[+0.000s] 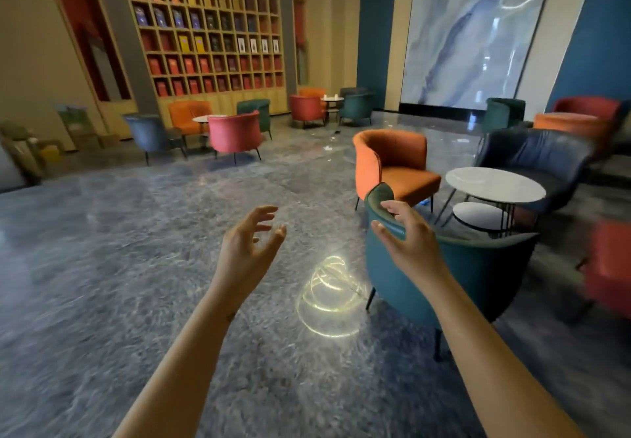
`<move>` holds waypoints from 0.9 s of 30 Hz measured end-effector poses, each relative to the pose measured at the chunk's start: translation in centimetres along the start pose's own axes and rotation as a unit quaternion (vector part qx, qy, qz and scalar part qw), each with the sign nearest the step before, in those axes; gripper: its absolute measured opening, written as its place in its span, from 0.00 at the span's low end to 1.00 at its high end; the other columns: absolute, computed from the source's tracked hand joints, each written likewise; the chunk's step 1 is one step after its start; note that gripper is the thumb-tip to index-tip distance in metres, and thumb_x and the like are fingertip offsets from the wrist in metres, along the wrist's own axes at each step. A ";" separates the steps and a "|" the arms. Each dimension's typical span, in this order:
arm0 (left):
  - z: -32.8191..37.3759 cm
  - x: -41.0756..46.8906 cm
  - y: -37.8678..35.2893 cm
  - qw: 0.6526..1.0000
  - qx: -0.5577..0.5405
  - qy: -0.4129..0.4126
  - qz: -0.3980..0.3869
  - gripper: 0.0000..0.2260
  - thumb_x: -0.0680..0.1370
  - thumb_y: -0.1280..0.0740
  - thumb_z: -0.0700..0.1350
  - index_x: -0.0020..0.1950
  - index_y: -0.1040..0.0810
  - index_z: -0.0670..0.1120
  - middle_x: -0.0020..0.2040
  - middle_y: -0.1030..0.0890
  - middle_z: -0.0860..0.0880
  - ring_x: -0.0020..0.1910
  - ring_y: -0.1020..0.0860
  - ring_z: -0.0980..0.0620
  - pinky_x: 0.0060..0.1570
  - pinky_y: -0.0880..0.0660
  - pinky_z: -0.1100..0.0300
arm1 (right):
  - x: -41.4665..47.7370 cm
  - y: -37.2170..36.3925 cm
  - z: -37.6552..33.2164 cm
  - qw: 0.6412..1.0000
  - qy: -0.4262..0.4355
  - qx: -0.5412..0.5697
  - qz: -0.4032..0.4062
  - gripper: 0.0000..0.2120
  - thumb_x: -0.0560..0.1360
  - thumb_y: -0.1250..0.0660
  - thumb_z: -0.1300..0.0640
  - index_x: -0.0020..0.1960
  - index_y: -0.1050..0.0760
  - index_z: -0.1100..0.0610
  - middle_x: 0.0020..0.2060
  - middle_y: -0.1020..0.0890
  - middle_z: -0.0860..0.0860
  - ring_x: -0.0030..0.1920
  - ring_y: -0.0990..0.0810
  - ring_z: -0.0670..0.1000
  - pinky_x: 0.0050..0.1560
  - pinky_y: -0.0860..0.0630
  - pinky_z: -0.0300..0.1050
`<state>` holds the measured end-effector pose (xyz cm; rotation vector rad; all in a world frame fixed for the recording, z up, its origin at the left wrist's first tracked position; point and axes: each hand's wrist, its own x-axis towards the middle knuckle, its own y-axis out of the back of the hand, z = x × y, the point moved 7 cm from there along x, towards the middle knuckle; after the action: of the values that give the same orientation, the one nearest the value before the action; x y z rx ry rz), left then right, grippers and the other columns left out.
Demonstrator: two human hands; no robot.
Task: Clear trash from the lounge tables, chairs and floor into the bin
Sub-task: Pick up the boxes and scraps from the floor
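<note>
Glossy grey floor (136,266) wide open ahead and to the left, seating only along far wall. Left hand (249,243) raised over bare floor, fingers spread and loosely curled, holding nothing. Right hand (406,236) likewise empty, in front of teal chair (478,266) back rim; contact unclear. Behind that chair: round white table (495,184), orange chair (392,164). Small white scraps (327,147) on floor mid-room beyond orange chair, well apart from both hands.
</note>
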<state>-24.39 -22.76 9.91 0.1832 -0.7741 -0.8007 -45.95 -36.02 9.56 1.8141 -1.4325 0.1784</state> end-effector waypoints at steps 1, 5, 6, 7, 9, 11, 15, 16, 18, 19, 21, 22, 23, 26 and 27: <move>-1.0 1.1 -1.1 1.000 -0.001 0.000 -0.009 0.13 0.76 0.33 0.45 0.60 0.25 0.49 0.54 0.21 0.51 0.51 0.22 0.55 0.51 0.25 0.57 | 0.9 -0.8 1.2 1.000 -0.007 -0.007 -0.003 0.18 0.75 0.34 0.52 0.63 0.28 0.57 0.60 0.24 0.53 0.59 0.27 0.52 0.57 0.32 0.44; -6.7 6.4 -3.9 1.000 -0.010 0.006 -0.028 0.14 0.76 0.34 0.47 0.61 0.26 0.48 0.55 0.22 0.52 0.52 0.23 0.55 0.50 0.27 0.60 | 5.2 -5.7 5.0 0.999 -0.029 -0.016 -0.012 0.18 0.75 0.35 0.51 0.63 0.29 0.55 0.60 0.24 0.51 0.59 0.27 0.51 0.56 0.31 0.44; -8.5 7.9 -4.5 0.999 -0.013 0.009 -0.032 0.14 0.76 0.34 0.47 0.61 0.26 0.48 0.55 0.22 0.51 0.52 0.23 0.55 0.50 0.27 0.60 | 6.5 -7.4 5.8 0.999 -0.033 -0.017 -0.012 0.18 0.75 0.35 0.52 0.63 0.29 0.55 0.60 0.24 0.51 0.59 0.27 0.51 0.55 0.32 0.42; -10.4 9.5 -5.0 0.999 -0.014 0.015 -0.038 0.14 0.76 0.34 0.47 0.61 0.26 0.48 0.55 0.22 0.51 0.52 0.23 0.55 0.50 0.27 0.60 | 7.9 -9.1 6.7 0.999 -0.038 -0.018 -0.013 0.18 0.75 0.35 0.52 0.63 0.29 0.55 0.61 0.25 0.51 0.60 0.27 0.51 0.55 0.33 0.41; -14.2 12.8 -5.9 0.998 -0.016 0.026 -0.056 0.14 0.76 0.33 0.46 0.61 0.26 0.47 0.56 0.21 0.50 0.52 0.23 0.54 0.51 0.26 0.58 | 10.9 -12.9 8.2 0.998 -0.051 -0.020 -0.020 0.18 0.75 0.35 0.52 0.63 0.29 0.56 0.61 0.25 0.52 0.61 0.28 0.51 0.56 0.33 0.42; -18.0 16.4 -6.2 0.996 -0.016 0.035 -0.075 0.14 0.76 0.33 0.47 0.61 0.26 0.47 0.56 0.21 0.49 0.53 0.23 0.53 0.52 0.24 0.55 | 14.4 -17.0 9.2 0.997 -0.063 -0.023 -0.032 0.18 0.76 0.35 0.52 0.64 0.30 0.56 0.62 0.25 0.52 0.61 0.28 0.52 0.58 0.32 0.45; -24.8 24.5 -6.5 0.993 -0.009 0.050 -0.105 0.14 0.76 0.33 0.48 0.61 0.25 0.48 0.56 0.22 0.51 0.53 0.23 0.54 0.53 0.24 0.53 | 21.3 -24.0 10.7 0.995 -0.083 -0.024 -0.048 0.19 0.76 0.35 0.52 0.65 0.30 0.56 0.63 0.26 0.51 0.63 0.29 0.53 0.63 0.33 0.52; -26.3 26.8 -6.8 0.992 -0.007 0.051 -0.112 0.15 0.76 0.33 0.49 0.61 0.25 0.48 0.56 0.22 0.51 0.53 0.23 0.54 0.54 0.24 0.53 | 23.0 -25.5 11.3 0.995 -0.087 -0.027 -0.051 0.20 0.76 0.35 0.51 0.65 0.30 0.56 0.63 0.26 0.52 0.63 0.29 0.53 0.63 0.33 0.53; -29.2 31.0 -7.9 0.991 -0.007 0.057 -0.122 0.15 0.76 0.33 0.48 0.61 0.26 0.48 0.56 0.22 0.51 0.54 0.23 0.53 0.54 0.24 0.51 | 26.4 -28.0 13.0 0.992 -0.102 -0.032 -0.060 0.20 0.76 0.35 0.51 0.65 0.31 0.56 0.63 0.27 0.52 0.63 0.29 0.53 0.64 0.33 0.54; -30.5 32.8 -8.7 0.990 -0.008 0.059 -0.126 0.14 0.76 0.33 0.48 0.61 0.26 0.48 0.56 0.22 0.51 0.53 0.23 0.53 0.54 0.24 0.51 | 27.9 -29.2 14.0 0.991 -0.109 -0.032 -0.065 0.20 0.76 0.35 0.51 0.66 0.31 0.56 0.64 0.27 0.52 0.64 0.29 0.53 0.64 0.33 0.54; -33.3 36.3 -10.5 0.989 -0.010 0.062 -0.132 0.14 0.76 0.33 0.47 0.60 0.26 0.48 0.56 0.22 0.51 0.53 0.23 0.53 0.54 0.25 0.52 | 31.0 -31.4 16.2 0.990 -0.120 -0.027 -0.068 0.20 0.75 0.35 0.51 0.65 0.31 0.56 0.64 0.27 0.51 0.64 0.30 0.53 0.64 0.33 0.55; -34.7 37.9 -11.6 0.989 -0.010 0.065 -0.136 0.14 0.76 0.33 0.47 0.60 0.26 0.48 0.56 0.22 0.51 0.53 0.23 0.53 0.54 0.25 0.54 | 32.7 -32.5 17.5 0.990 -0.125 -0.025 -0.066 0.20 0.75 0.35 0.51 0.65 0.31 0.55 0.64 0.27 0.51 0.64 0.29 0.52 0.64 0.33 0.54; -36.2 39.7 -12.8 0.988 -0.008 0.067 -0.140 0.14 0.76 0.33 0.48 0.60 0.26 0.49 0.56 0.22 0.51 0.53 0.23 0.54 0.53 0.25 0.55 | 34.4 -33.7 18.9 0.989 -0.129 -0.023 -0.065 0.20 0.75 0.35 0.51 0.65 0.31 0.55 0.63 0.27 0.50 0.63 0.29 0.52 0.64 0.33 0.53; -41.0 45.2 -16.7 0.986 0.001 0.071 -0.148 0.15 0.75 0.33 0.49 0.61 0.25 0.49 0.57 0.22 0.52 0.53 0.23 0.56 0.52 0.27 0.60 | 40.3 -37.7 23.7 0.988 -0.136 -0.017 -0.067 0.20 0.75 0.34 0.51 0.65 0.30 0.55 0.63 0.26 0.50 0.62 0.29 0.51 0.62 0.33 0.48; -42.5 47.4 -18.1 0.986 0.001 0.073 -0.149 0.15 0.75 0.33 0.49 0.61 0.25 0.49 0.57 0.22 0.52 0.53 0.23 0.56 0.52 0.27 0.60 | 42.4 -39.0 25.4 0.988 -0.138 -0.014 -0.067 0.20 0.75 0.34 0.51 0.65 0.31 0.54 0.63 0.26 0.50 0.62 0.29 0.51 0.63 0.33 0.49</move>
<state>15.28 -74.36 -1.97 0.3612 -0.6160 -1.0562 -6.21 -83.18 -3.19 1.9621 -1.4841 -0.1669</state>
